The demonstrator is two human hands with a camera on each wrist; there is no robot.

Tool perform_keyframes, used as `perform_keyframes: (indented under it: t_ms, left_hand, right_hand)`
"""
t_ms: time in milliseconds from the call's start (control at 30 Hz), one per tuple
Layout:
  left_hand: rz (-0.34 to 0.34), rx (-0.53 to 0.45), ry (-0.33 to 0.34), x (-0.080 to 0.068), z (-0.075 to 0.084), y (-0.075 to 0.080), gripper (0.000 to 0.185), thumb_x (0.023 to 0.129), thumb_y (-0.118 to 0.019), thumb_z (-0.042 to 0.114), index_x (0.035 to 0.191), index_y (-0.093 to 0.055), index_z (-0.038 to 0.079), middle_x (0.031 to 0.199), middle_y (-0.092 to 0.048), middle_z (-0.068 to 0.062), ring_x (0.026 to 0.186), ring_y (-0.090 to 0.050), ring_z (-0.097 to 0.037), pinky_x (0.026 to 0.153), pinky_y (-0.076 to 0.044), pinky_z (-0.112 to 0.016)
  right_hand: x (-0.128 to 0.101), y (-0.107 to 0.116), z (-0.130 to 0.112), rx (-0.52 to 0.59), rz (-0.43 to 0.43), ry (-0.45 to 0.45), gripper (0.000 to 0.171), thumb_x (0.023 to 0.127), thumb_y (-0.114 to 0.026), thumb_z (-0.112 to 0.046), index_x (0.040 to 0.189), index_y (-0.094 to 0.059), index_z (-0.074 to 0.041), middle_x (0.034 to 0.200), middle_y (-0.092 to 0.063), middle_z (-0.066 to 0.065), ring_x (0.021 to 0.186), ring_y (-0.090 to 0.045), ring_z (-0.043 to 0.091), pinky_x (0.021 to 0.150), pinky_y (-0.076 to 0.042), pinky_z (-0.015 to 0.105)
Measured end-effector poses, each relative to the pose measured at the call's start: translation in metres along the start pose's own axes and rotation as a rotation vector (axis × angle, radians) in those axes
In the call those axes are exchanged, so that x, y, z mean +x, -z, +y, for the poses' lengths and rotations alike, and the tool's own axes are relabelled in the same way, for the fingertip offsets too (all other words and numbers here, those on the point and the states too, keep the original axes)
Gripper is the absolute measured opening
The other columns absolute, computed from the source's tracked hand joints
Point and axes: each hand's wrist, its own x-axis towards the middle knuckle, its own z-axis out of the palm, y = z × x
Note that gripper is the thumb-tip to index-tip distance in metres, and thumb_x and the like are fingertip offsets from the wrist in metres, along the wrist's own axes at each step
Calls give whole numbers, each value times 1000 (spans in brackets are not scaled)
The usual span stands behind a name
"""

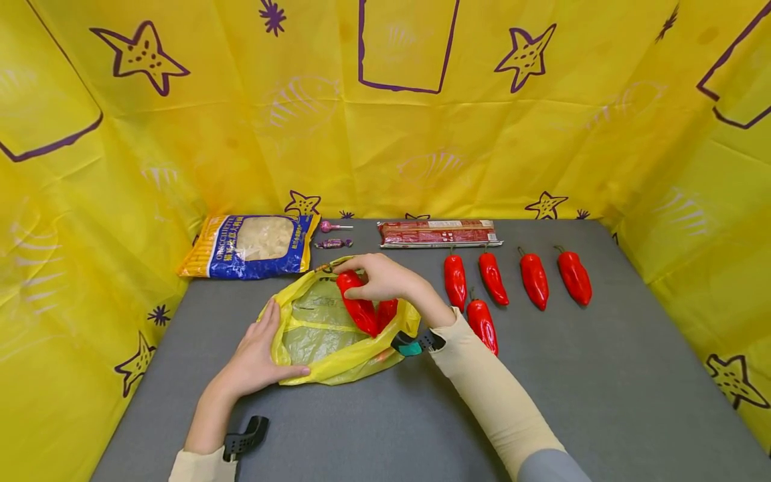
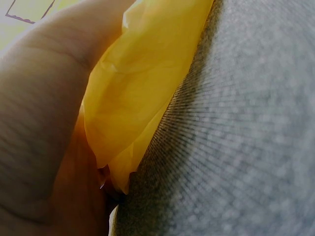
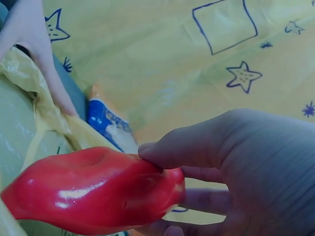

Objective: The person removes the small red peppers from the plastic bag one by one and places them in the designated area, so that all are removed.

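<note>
A yellow plastic bag [image 1: 337,368] lies on the table with its mouth spread wide. My left hand [image 1: 255,351] holds its left rim, thumb and fingers apart; in the left wrist view the yellow plastic [image 2: 138,83] hangs beside that hand. Over the bag's opening, my right hand [image 1: 382,278] grips a red pepper [image 1: 357,304] by its stem end, the tip pointing down into the bag. In the right wrist view, thumb and fingers hold the glossy pepper [image 3: 88,191]. Another red pepper [image 1: 387,311] shows inside the bag, partly hidden by the right hand.
Several red peppers [image 1: 534,281] lie to the right, one pepper [image 1: 482,325] partly behind the right forearm. At the back are a blue-and-yellow pasta bag [image 1: 259,246], a lollipop [image 1: 328,226], a wrapped candy [image 1: 333,244] and a long red packet [image 1: 438,233]. Yellow cloth surrounds the grey table.
</note>
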Motion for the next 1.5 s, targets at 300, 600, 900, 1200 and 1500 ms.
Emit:
perform_keyframes:
  t_ms: [300, 600, 900, 1200, 1500]
  left_hand:
    - [-2, 2, 1, -1, 1, 1, 148, 74, -87, 69, 168, 3, 0, 176, 6, -25, 153, -10, -64, 117, -19, -81]
    - [6, 3, -11, -1, 2, 0, 148, 73, -88, 68, 169, 3, 0, 176, 5, -25, 153, -14, -59, 118, -21, -79]
    - [14, 3, -18, -2, 2, 1, 148, 73, -89, 67, 168, 2, -1, 176, 4, -26, 153, -15, -60, 118, -20, -79]
    - [8, 6, -16, -2, 3, 2, 148, 74, -88, 68, 168, 2, -2, 176, 4, -26, 153, -16, -59, 118, -22, -79]
    - [11, 4, -18, -2, 3, 1, 148, 73, -89, 68, 168, 2, -2, 176, 4, -26, 153, -15, -60, 118, -20, -79]
  right_hand:
    - [-18, 7, 1, 33, 60, 6, 48, 97, -75, -21, 143, -68, -12, 138, -68, 7, 90, -62, 27, 77, -50, 26]
    - [-32, 11, 11, 58, 117, -18, 48, 98, -75, -20, 144, -67, -11, 148, -63, 10, 93, -66, 23, 85, -58, 32]
    - [-49, 19, 16, 103, 171, 0, 52, 98, -73, -17, 148, -62, -6, 147, -63, 10, 101, -68, 29, 85, -59, 38]
    - [-68, 26, 34, 105, 250, -34, 53, 97, -74, -15, 149, -62, -9, 144, -65, 12, 101, -69, 30, 84, -61, 35]
    - [-103, 42, 50, 139, 360, -101, 52, 97, -77, -16, 147, -63, -10, 145, -62, 13, 108, -67, 33, 89, -60, 45]
